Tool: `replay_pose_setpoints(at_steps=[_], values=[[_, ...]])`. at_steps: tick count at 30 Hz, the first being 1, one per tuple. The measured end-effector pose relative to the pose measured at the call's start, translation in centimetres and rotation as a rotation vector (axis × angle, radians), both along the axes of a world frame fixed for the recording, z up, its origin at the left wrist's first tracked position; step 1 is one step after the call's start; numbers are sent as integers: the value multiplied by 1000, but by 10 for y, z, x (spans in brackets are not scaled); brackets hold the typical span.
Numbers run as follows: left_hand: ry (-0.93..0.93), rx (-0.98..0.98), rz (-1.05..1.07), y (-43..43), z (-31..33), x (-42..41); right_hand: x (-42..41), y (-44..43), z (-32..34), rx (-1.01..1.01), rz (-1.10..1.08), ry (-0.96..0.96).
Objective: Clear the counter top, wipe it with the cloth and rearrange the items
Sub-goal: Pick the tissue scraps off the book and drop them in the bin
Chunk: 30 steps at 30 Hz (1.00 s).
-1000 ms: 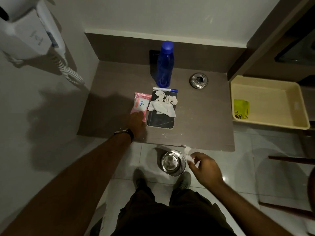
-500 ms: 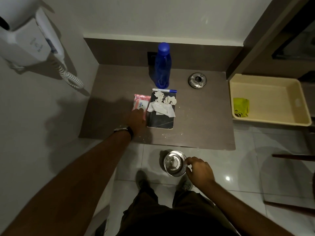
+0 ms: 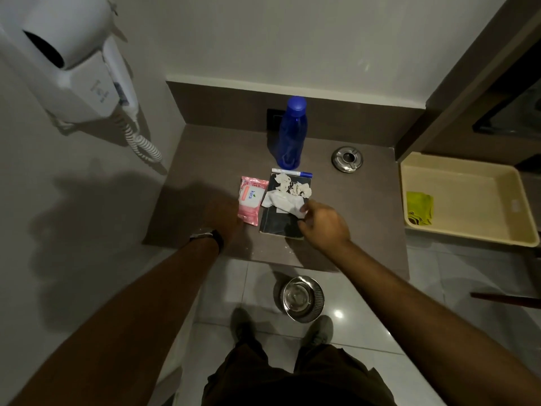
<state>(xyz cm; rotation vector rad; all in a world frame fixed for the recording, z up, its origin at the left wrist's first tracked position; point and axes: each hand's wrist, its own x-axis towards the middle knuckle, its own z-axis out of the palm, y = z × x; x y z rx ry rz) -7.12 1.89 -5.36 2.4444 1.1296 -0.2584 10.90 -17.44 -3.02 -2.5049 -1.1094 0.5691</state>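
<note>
On the brown counter top lie a pink wipes pack, a dark book with crumpled white tissues on it, a white-and-blue marker, a blue bottle and a small metal ashtray. My left hand rests flat on the counter beside the wipes pack, holding nothing. My right hand is over the book, its fingertips pinching the near edge of the tissues. The yellow-green cloth lies in the cream tub.
A cream plastic tub sits to the right of the counter. A steel bin stands on the tiled floor below the counter's front edge, by my shoes. A wall hair dryer with a coiled cord hangs at upper left.
My right hand went down to the steel bin with a tissue scrap, then rose to the tissues on the book. My left hand stayed put.
</note>
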Motion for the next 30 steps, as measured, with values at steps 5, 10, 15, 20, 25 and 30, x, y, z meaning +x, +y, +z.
replay_pose_setpoints(at_steps=[5,10,15,20,25,30], values=[[51,73,-44,0,-3,-14,3,52,-18,-147,-37,74],[113,85,-65,0,-10,-25,3,69,-41,-272,22,21],[128,88,-76,7,-12,-32,9,67,-55,-223,41,-32],[211,76,-123,12,-15,-38,1,46,-52,45,-109,35],[183,91,-50,12,-20,-42,-21,-35,-28,303,-101,67],[186,106,-61,4,-22,-40,-49,-129,-14,375,-194,166]])
